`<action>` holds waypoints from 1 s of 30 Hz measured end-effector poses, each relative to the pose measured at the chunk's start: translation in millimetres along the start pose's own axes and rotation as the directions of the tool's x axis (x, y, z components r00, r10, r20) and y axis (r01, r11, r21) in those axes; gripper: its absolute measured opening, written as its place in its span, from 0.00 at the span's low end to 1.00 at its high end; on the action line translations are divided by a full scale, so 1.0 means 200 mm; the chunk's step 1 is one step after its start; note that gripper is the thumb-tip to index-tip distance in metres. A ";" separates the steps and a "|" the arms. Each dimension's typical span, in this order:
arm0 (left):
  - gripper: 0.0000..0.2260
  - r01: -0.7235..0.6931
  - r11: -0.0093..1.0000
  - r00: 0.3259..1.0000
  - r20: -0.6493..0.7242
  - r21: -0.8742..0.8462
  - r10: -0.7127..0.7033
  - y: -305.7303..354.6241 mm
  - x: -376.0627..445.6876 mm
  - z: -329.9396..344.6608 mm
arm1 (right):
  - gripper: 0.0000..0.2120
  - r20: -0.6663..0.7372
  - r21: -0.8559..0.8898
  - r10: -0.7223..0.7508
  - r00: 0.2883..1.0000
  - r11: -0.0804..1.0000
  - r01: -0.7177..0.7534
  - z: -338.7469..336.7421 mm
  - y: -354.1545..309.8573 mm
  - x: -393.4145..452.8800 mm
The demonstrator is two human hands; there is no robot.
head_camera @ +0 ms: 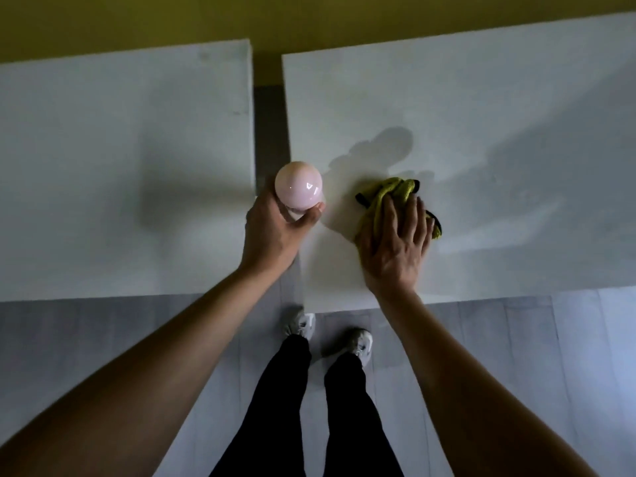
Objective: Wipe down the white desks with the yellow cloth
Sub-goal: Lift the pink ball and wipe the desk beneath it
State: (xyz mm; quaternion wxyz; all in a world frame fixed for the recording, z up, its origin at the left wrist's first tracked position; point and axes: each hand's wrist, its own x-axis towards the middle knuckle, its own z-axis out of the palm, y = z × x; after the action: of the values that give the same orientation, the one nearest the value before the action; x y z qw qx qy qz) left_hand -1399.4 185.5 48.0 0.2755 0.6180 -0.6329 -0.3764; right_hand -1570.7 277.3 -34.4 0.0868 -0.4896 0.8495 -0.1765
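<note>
Fingers [409, 215] of the right hand [395, 249]: straight, slightly spread, laid flat on the yellow cloth [382, 197], pressing it onto the right desk [481, 115] near its front-left corner. A flat palm spreads pressure over the bunched fabric, likely the reason for this posture rather than a pinch.

Left hand [275, 228]: fingers and thumb curled round the neck of a pink round-topped object [298, 188] (bottle or lamp, cannot tell which), held over the gap between the two desks. Cannot tell whether it is lifted or resting on the edge. Judgement: it is held aside so the cloth can pass where it stood.

Left desk [120, 166]: nothing on it in view; separated from the right desk by a narrow gap.

Cloth is crumpled, black trim showing at its edges. Person's shoes [303, 325] on grey floor, standing at the gap, within reach of both desks.
</note>
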 end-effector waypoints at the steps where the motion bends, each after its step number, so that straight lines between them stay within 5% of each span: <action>1: 0.32 0.012 1.000 0.999 -0.033 0.016 -0.012 -0.04 0.00 -0.06 | 0.31 0.005 -0.006 0.003 1.000 1.000 -0.003 0.01 -0.02 0.01; 8: 0.33 0.115 0.993 0.952 -0.286 0.005 -0.109 -0.26 -0.03 -0.42 | 0.31 0.008 0.003 0.040 0.999 0.999 -0.040 0.02 -0.07 0.02; 17: 0.33 0.232 0.972 0.909 -0.347 -0.047 -0.233 -0.45 0.01 -0.59 | 0.29 -0.031 -0.001 0.079 0.996 0.997 -0.079 0.08 -0.18 0.04; 23: 0.38 0.282 0.958 0.917 -0.281 -0.050 -0.284 -0.51 -0.05 -0.55 | 0.37 -0.027 -0.075 0.033 0.999 0.997 -0.035 0.00 -0.17 0.12; 26: 0.22 0.154 0.979 0.954 -0.280 0.135 -0.112 -0.51 -0.31 -0.45 | 0.34 -0.107 -0.134 -0.141 0.984 0.983 0.127 -0.07 -0.12 0.21; 28: 0.12 -0.018 0.968 0.992 -0.119 0.250 0.049 -0.46 -0.47 -0.36 | 0.28 -0.073 -0.054 -0.196 0.978 0.980 0.193 -0.05 -0.09 0.18; 30: 0.14 -0.152 0.945 0.984 0.139 0.290 0.116 -0.41 -0.52 -0.27 | 0.27 -0.030 0.023 -0.126 0.992 0.992 0.127 -0.01 -0.11 0.09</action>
State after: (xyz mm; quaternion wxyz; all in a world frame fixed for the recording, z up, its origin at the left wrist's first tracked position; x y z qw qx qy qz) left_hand -1299.7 284.3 24.0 0.1652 0.5844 -0.7385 -0.2930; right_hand -1563.1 252.0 -23.9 0.0693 -0.5387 0.8156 -0.1994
